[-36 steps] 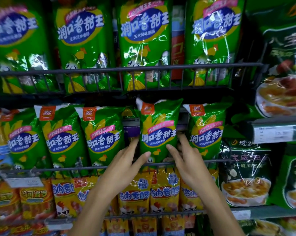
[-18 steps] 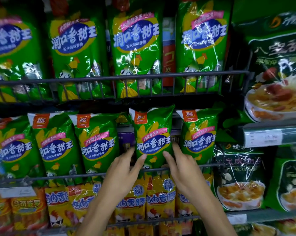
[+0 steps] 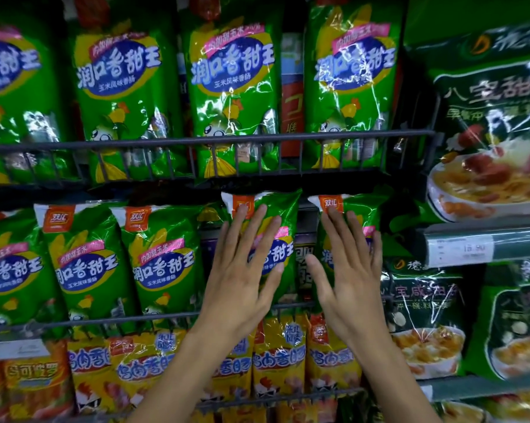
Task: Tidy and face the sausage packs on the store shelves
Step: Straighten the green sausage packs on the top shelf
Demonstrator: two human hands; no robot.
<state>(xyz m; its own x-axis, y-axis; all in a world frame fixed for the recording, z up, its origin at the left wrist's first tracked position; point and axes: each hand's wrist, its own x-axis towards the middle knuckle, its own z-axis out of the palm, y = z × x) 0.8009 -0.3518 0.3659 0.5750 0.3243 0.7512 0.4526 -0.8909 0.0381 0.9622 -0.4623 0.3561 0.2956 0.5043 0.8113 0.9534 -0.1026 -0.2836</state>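
Both hands lie flat against green sausage packs on the middle shelf, just below the upper wire rail (image 3: 208, 141). The left hand (image 3: 242, 270) rests with straight, spread fingers (image 3: 257, 221) on the centre green pack (image 3: 276, 215), its fingertips reaching the orange brand tag near the pack's top. The right hand (image 3: 349, 270) is likewise flat, fingers spread and straight, on the neighbouring green pack (image 3: 361, 206) to the right of the centre one. Neither hand curls round or pinches anything; whether the palms press firmly or only touch cannot be told.

Between these two packs a gap shows a darker, purple-and-black pack (image 3: 303, 257) set further back. Left of the centre pack, two more green packs (image 3: 163, 261) stand facing front, leaning a little. Below the lower wire rail (image 3: 105, 319) sits a row of yellow packs (image 3: 276, 358).

The step in hand looks like pressing the two packs back and upright so their fronts sit level with the row. To do it well, the push should be even across each face, high enough to stop the tops flopping forward, yet gentle, since the slick foil will slide or crumple. Easing the two packs toward each other would probably close the gap, and the bottoms need to stay seated behind the lower wire rail.
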